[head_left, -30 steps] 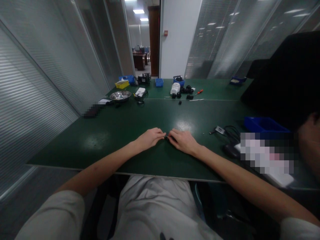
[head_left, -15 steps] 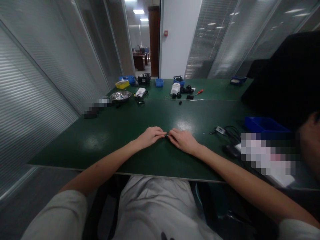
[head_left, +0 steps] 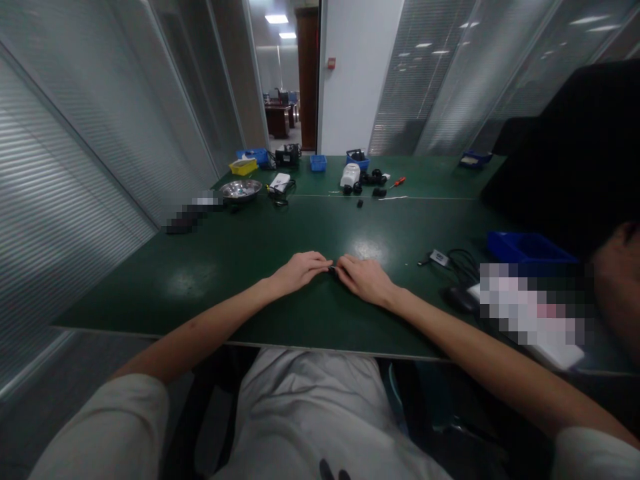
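Observation:
Both hands meet over the middle of the green table [head_left: 220, 247], close to its front half. My left hand [head_left: 303, 270] has its fingers pinched together, their tips at a small dark piece [head_left: 331, 269]. From the other side my right hand [head_left: 365, 277] closes its thumb and fingers on the same piece. Most of it is covered by the fingertips, so its kind cannot be made out. Both forearms lie low over the table edge.
At right are a black cable [head_left: 463, 263], a blue tray [head_left: 530, 248] and a person's arm [head_left: 617, 293]. Along the back stand a metal bowl [head_left: 241, 191], a yellow tray [head_left: 243, 167], a white device [head_left: 350, 175], a red screwdriver [head_left: 399, 181] and a blue basket [head_left: 318, 163].
The view has shifted very slightly. Both hands stay together at the same spot, still pinching the small dark piece.

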Action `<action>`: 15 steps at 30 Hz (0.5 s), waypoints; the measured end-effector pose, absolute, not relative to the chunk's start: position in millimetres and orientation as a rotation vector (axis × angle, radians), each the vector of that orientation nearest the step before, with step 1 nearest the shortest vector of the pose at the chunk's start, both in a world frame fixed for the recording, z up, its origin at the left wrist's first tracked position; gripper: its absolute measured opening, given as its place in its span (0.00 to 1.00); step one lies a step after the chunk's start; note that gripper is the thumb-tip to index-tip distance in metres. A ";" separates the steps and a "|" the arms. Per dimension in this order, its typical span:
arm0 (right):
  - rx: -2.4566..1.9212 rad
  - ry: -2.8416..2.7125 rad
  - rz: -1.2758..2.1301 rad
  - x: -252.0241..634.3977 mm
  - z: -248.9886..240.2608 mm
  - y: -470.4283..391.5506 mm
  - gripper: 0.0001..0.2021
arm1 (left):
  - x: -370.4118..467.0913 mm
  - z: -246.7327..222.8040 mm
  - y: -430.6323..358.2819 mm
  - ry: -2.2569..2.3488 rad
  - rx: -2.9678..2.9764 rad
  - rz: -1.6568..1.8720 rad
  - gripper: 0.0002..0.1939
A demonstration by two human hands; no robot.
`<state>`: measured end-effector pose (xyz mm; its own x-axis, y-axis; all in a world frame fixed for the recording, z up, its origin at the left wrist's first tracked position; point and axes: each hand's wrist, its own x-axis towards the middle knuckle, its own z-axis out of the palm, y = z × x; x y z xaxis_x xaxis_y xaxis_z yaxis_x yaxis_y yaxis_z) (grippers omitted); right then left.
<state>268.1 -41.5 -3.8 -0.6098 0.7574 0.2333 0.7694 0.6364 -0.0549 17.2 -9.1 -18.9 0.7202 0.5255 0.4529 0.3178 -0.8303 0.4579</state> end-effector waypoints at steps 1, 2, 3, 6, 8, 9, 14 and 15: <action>-1.243 -2.612 -0.055 268.5 -4.6 -40.5 0.16 | 17.0 -18.4 -8.6 0.655 2.552 0.844 0.17; -1.242 -2.605 -0.038 268.9 -4.9 -39.7 0.16 | 17.0 -17.8 -8.1 0.658 2.528 0.854 0.17; -1.239 -2.603 -0.028 269.3 -4.9 -39.3 0.16 | 17.1 -17.3 -7.8 0.662 2.511 0.858 0.17; -1.227 -2.630 -0.055 269.7 -2.6 -40.5 0.16 | 18.8 -16.7 -7.6 0.686 2.525 0.838 0.16; -1.223 -2.651 -0.101 269.0 -0.5 -42.5 0.16 | 20.6 -16.9 -7.9 0.717 2.573 0.810 0.16; -1.225 -2.657 -0.121 268.4 0.4 -43.4 0.17 | 21.6 -17.0 -8.2 0.732 2.596 0.798 0.16; -1.245 -2.671 -0.153 264.4 1.8 -44.1 0.17 | 24.6 -16.8 -9.7 0.739 2.626 0.786 0.15; -1.246 -2.675 -0.146 264.0 1.9 -43.6 0.17 | 24.7 -16.4 -10.0 0.729 2.620 0.789 0.15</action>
